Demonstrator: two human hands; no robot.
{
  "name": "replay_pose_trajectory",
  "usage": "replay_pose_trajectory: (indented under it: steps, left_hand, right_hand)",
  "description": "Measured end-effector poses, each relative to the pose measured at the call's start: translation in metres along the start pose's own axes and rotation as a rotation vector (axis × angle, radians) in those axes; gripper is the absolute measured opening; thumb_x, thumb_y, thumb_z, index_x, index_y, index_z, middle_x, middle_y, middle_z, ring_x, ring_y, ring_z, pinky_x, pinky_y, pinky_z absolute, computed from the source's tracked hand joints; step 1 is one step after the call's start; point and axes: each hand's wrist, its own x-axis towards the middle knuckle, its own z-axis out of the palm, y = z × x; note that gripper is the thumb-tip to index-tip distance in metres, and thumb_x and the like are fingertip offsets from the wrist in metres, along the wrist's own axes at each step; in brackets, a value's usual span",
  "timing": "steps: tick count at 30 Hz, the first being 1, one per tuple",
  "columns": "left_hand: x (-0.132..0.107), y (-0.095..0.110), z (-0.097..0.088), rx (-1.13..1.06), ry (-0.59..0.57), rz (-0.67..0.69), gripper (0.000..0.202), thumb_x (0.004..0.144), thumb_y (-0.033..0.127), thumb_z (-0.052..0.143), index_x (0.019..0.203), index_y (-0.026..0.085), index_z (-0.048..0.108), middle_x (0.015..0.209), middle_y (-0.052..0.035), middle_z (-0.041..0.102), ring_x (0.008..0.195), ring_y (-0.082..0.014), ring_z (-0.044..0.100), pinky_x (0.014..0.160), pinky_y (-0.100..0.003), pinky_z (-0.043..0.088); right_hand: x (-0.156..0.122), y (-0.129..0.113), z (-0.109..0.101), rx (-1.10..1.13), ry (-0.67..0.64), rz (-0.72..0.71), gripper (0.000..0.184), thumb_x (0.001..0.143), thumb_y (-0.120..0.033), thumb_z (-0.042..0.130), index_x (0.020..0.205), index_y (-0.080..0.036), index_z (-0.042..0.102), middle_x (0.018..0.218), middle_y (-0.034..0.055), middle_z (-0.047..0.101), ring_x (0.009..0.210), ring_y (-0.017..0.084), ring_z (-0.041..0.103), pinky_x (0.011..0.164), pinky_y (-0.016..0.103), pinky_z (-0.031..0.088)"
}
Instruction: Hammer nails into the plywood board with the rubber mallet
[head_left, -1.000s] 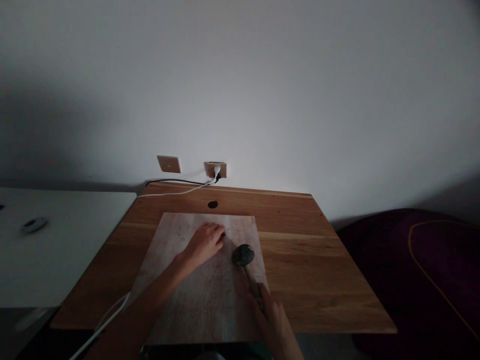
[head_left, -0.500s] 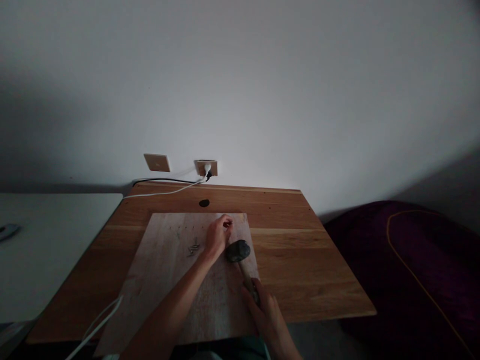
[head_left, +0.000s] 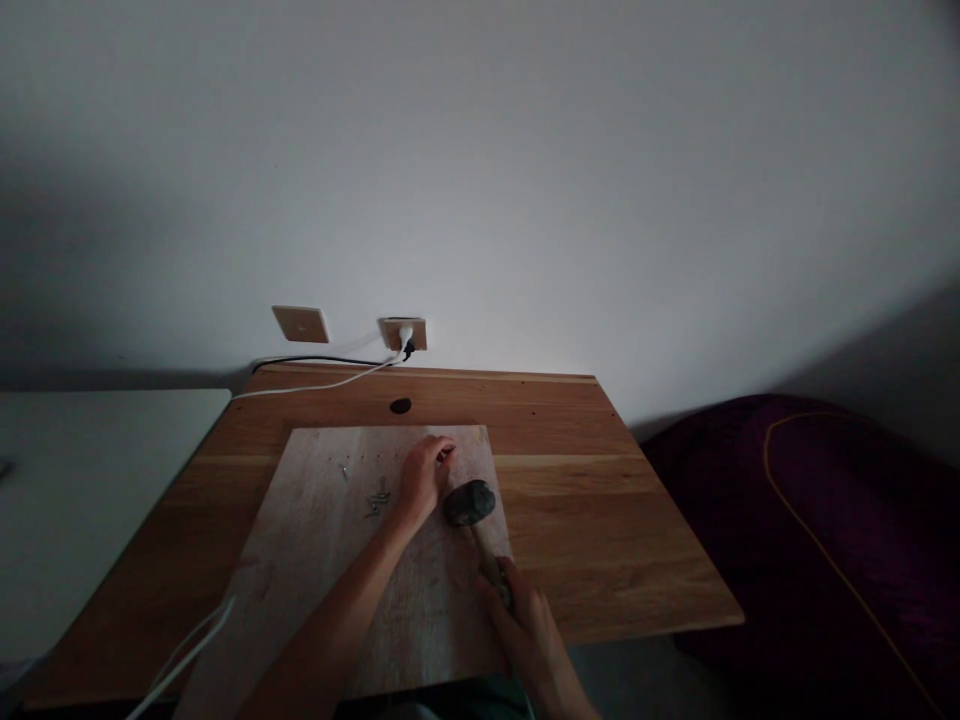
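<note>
A pale wooden board [head_left: 322,560] lies on a brown wooden table [head_left: 600,540]. My left hand [head_left: 424,475] rests near the board's far edge with its fingers pinched together; what they hold is too small to make out. Just left of that hand lie several small loose nails [head_left: 377,498]. My right hand [head_left: 525,630] is wrapped round the wooden handle of a hammer [head_left: 471,505], whose dark head sits low over the board just right of my left hand.
A white cable [head_left: 187,650] runs along the table's left side and another reaches a wall socket [head_left: 403,333]. A round hole [head_left: 400,406] sits in the table's back. A white surface [head_left: 90,480] adjoins on the left, a dark cushion [head_left: 810,530] on the right.
My left hand moved right from the middle of the board, uncovering the loose nails, and closed into a pinch near the far edge. The hammer stayed close beside it. My view swung right.
</note>
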Motion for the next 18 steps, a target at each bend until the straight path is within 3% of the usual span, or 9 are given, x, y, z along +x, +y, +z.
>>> replay_pose_trajectory:
  steps: [5,10,12,14,16,18]
  left_hand:
    - [-0.002,0.003,-0.002,0.027,0.007,0.045,0.017,0.088,0.010,0.059,0.094,0.020,0.072,0.094,-0.0054,0.072,0.087,-0.0192,0.067,0.082,-0.033,0.054]
    - [-0.003,0.003,-0.002,0.009,-0.058,0.045,0.029,0.082,0.006,0.057,0.102,0.021,0.071,0.097,-0.0046,0.073,0.088,-0.0198,0.068,0.084,-0.033,0.054]
    - [-0.003,0.001,0.000,0.041,-0.032,0.026,0.033,0.082,0.006,0.057,0.108,0.021,0.070,0.095,-0.0044,0.073,0.088,-0.0204,0.068,0.086,-0.035,0.054]
    - [-0.003,-0.001,0.003,0.074,-0.017,0.017,0.036,0.083,0.007,0.058,0.114,0.021,0.068,0.093,-0.0038,0.073,0.087,-0.0206,0.069,0.088,-0.036,0.055]
    - [-0.002,-0.003,0.005,0.090,-0.019,0.009,0.037,0.082,0.007,0.060,0.115,0.022,0.067,0.092,-0.0037,0.073,0.086,-0.0204,0.069,0.088,-0.036,0.056]
    - [-0.002,-0.003,0.007,0.087,-0.015,0.001,0.036,0.082,0.006,0.063,0.114,0.022,0.067,0.094,-0.0045,0.073,0.087,-0.0206,0.070,0.087,-0.036,0.056]
  right_hand:
    - [-0.001,0.005,0.001,-0.004,0.005,0.020,0.075,0.090,-0.078,0.047,0.128,-0.016,0.068,0.105,0.0124,0.079,0.100,0.029,0.074,0.085,0.032,0.053]
    - [0.003,-0.005,-0.007,0.057,-0.049,0.007,0.070,0.087,-0.077,0.055,0.117,-0.017,0.073,0.092,0.0091,0.077,0.088,0.027,0.073,0.079,0.033,0.054]
    - [0.000,-0.022,-0.015,0.121,-0.021,-0.005,0.067,0.088,-0.076,0.056,0.115,-0.017,0.072,0.077,0.0045,0.072,0.073,0.022,0.069,0.067,0.030,0.053]
    - [-0.010,-0.048,-0.027,0.197,0.085,0.029,0.069,0.088,-0.075,0.058,0.124,-0.017,0.067,0.060,-0.0029,0.059,0.053,0.016,0.057,0.051,0.025,0.045]
    - [-0.022,-0.078,-0.041,0.297,0.208,-0.010,0.068,0.088,-0.070,0.064,0.134,-0.019,0.060,0.057,-0.0070,0.050,0.048,0.013,0.049,0.047,0.023,0.042]
    - [-0.030,-0.106,-0.055,0.399,0.270,-0.059,0.066,0.092,-0.066,0.062,0.142,-0.024,0.051,0.062,-0.0067,0.052,0.045,0.012,0.046,0.041,0.023,0.040]
